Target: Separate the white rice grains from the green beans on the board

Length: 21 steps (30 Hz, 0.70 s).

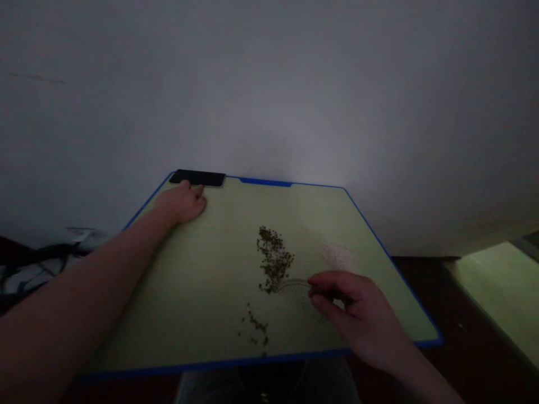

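My left hand [181, 203] rests at the far left of the board, its fingertips at the near edge of a black phone [197, 178] and not wrapped round it. My right hand [357, 314] pinches a thin curved tool [292, 282], seemingly tweezers, between thumb and fingers. The tool's tip reaches the near right side of a pile of small dark seeds or grains [273, 255]. Closer to me lies a loose scatter of the same dark bits [257, 325]. A pale, pinkish patch of fine grains [339, 256] sits beyond my right hand. Speckles under the tool are too faint to name.
The pale yellow board [210, 264] has a blue rim and a blue tab [265, 182] at its far side. A grey wall [269, 84] stands right behind it. Dark cables [46, 261] lie at the left, and another pale surface [501, 286] shows at the right.
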{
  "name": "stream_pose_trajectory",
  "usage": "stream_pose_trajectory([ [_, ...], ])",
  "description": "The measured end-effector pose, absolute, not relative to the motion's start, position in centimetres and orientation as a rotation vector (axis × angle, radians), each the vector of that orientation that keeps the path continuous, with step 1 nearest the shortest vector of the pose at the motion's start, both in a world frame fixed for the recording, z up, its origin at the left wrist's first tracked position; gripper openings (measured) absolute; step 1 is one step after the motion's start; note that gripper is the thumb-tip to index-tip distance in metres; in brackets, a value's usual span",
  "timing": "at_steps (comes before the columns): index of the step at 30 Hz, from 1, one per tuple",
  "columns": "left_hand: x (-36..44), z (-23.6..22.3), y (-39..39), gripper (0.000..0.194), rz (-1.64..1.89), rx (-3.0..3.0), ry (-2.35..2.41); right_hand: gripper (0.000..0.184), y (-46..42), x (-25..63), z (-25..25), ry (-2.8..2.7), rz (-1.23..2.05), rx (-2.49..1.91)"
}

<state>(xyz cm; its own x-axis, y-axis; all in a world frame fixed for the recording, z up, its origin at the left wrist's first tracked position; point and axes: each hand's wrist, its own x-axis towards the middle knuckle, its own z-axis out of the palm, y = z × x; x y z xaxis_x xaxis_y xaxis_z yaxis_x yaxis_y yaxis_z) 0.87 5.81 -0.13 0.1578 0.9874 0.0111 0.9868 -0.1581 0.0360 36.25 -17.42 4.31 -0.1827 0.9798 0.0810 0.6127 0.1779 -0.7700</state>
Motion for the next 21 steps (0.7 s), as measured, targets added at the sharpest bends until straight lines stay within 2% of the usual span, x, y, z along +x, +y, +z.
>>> stream_pose_trajectory([
  [6,1.4,0.4,5.5,0.066,-0.131,2.354,2.143,0.015,-17.3,36.4,4.2,-1.879,0.783,-1.490],
  [15,1.2,0.3,4.9,0.066,-0.016,2.346,2.164,0.015,-17.8,36.7,3.9,-1.863,0.788,-1.483],
  [21,0.8,0.5,5.9,0.086,0.154,2.232,2.261,0.015,-17.5,36.8,3.9,-1.865,0.770,-1.488],
])
